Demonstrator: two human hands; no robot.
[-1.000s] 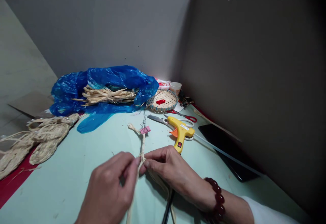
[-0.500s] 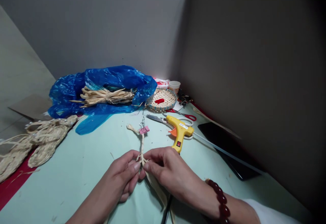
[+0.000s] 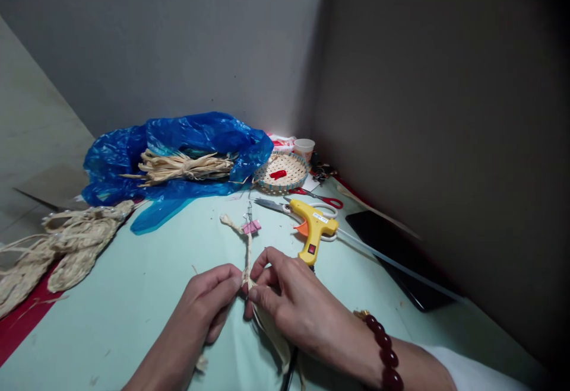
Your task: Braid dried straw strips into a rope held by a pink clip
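A thin braid of pale dried-fibre strands [image 3: 249, 253] runs down the table toward me, its upper part gripped by a pink binder clip [image 3: 252, 227]. My left hand [image 3: 212, 299] pinches strands at the braid's lower left side. On the other side my right hand [image 3: 289, 296] has its thumb and fingers closed on strands, with the index finger arched above them. Loose strands [image 3: 272, 334] hang beneath the right hand. The exact strands between the fingertips are partly hidden.
A yellow glue gun [image 3: 314, 229] lies over scissors [image 3: 271, 205], near red-handled scissors [image 3: 327, 200]. Behind are a woven basket [image 3: 291, 180], a paper cup [image 3: 304, 146] and a blue plastic bag [image 3: 200, 130] with a fibre bundle [image 3: 187, 167]. Woven sandals [image 3: 80, 254] lie left, a black tablet-like object [image 3: 409, 272] right.
My left hand has drawn slightly left and its fingers have curled in. My right index finger has lifted off the braid, and its fingers have spread slightly.
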